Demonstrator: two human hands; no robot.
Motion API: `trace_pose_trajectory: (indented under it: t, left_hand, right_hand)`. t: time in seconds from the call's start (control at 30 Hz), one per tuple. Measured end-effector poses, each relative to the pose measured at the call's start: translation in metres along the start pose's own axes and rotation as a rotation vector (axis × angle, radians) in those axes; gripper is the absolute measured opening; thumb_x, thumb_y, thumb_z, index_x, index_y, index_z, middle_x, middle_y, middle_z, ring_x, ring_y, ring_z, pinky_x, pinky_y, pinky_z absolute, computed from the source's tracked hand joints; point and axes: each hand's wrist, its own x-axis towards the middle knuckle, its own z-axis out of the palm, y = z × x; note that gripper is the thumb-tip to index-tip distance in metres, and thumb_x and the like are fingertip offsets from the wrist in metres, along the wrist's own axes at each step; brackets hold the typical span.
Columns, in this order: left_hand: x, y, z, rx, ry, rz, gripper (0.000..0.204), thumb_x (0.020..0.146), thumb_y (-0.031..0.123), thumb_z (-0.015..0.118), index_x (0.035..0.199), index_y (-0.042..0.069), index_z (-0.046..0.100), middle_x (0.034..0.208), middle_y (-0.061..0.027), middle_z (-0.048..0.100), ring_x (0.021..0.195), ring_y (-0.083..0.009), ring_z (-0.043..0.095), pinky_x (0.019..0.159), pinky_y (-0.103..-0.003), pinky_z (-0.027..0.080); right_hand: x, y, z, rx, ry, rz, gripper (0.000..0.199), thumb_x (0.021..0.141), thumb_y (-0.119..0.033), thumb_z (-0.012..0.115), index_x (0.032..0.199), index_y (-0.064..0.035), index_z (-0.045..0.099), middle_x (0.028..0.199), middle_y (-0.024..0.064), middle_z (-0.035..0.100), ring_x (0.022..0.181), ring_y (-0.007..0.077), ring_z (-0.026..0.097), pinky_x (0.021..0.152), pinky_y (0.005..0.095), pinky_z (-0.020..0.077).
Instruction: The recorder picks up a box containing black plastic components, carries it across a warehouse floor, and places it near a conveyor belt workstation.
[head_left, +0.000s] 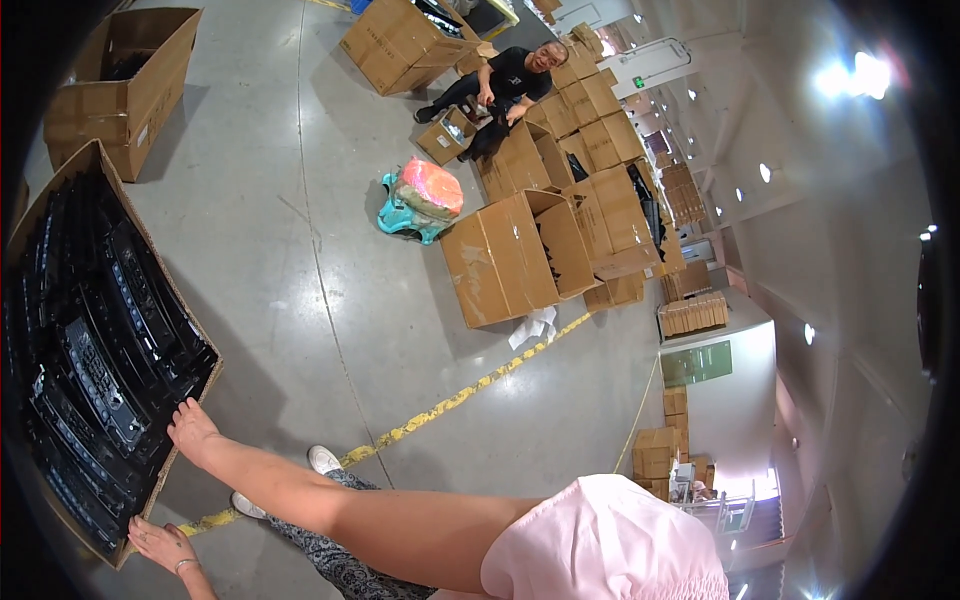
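At the lower left, on the concrete floor (300, 250), sits the big open cardboard box (165, 470) packed with black plastic grille panels (100, 370). My right hand (190, 428) rests on its near rim, fingers curled over the edge; my left hand (160, 545) lies flat against the lower corner, gripping nothing. The wall looks thin (and flexes, I'd guess), so leaning could buckle it and tip panels out. Further off, a seated person (510, 80) works among more boxes (520, 255).

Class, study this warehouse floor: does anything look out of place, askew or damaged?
A crumpled white sheet lies loose on the floor beside an open cardboard box. The yellow floor line is worn and broken. The large box of black parts that both hands touch looks orderly.
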Motion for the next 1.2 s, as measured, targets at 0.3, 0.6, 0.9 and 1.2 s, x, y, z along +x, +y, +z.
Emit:
trace_pose_trajectory:
  t: [0.3, 0.6, 0.9, 1.2]
  left_hand:
    - [-0.001, 0.001, -0.002, -0.01, 0.01, 0.014, 0.055, 0.062, 0.002, 0.055, 0.112, -0.003, 0.033, 0.114, -0.0133, 0.039, 0.109, -0.0261, 0.038, 0.099, -0.037, 0.025]
    - [0.001, 0.0, -0.005, -0.016, 0.022, 0.017, 0.054, 0.062, 0.002, 0.055, 0.112, -0.003, 0.034, 0.114, -0.0133, 0.04, 0.109, -0.0272, 0.038, 0.099, -0.037, 0.025]
    - [0.002, -0.003, 0.0, -0.019, 0.003, 0.014, 0.053, 0.062, 0.002, 0.054, 0.111, -0.003, 0.035, 0.113, -0.0133, 0.041, 0.107, -0.0276, 0.039, 0.097, -0.038, 0.028]
    - [0.002, -0.001, -0.002, -0.006, 0.056, 0.035, 0.051, 0.063, 0.003, 0.054, 0.11, -0.002, 0.035, 0.112, -0.0126, 0.041, 0.107, -0.0257, 0.039, 0.097, -0.036, 0.027]
  right_hand:
    - [0.003, 0.001, 0.006, -0.03, 0.06, -0.009, 0.037, 0.071, -0.02, 0.053, 0.106, -0.0103, 0.053, 0.105, 0.0065, 0.052, 0.104, 0.0224, 0.044, 0.09, 0.0373, 0.027]
    - [0.002, -0.001, 0.0, -0.023, -0.015, -0.012, 0.037, 0.072, -0.02, 0.053, 0.108, -0.0103, 0.053, 0.108, 0.0074, 0.051, 0.107, 0.0235, 0.042, 0.092, 0.0388, 0.0257]
    - [0.008, -0.002, 0.011, 0.007, 0.066, 0.009, 0.037, 0.072, -0.02, 0.053, 0.108, -0.0112, 0.053, 0.11, 0.0089, 0.05, 0.109, 0.0255, 0.041, 0.096, 0.0409, 0.0232]
    - [0.003, -0.002, 0.008, -0.025, 0.105, -0.008, 0.037, 0.07, -0.02, 0.055, 0.105, -0.01, 0.055, 0.106, 0.009, 0.052, 0.107, 0.0256, 0.042, 0.095, 0.04, 0.0243]
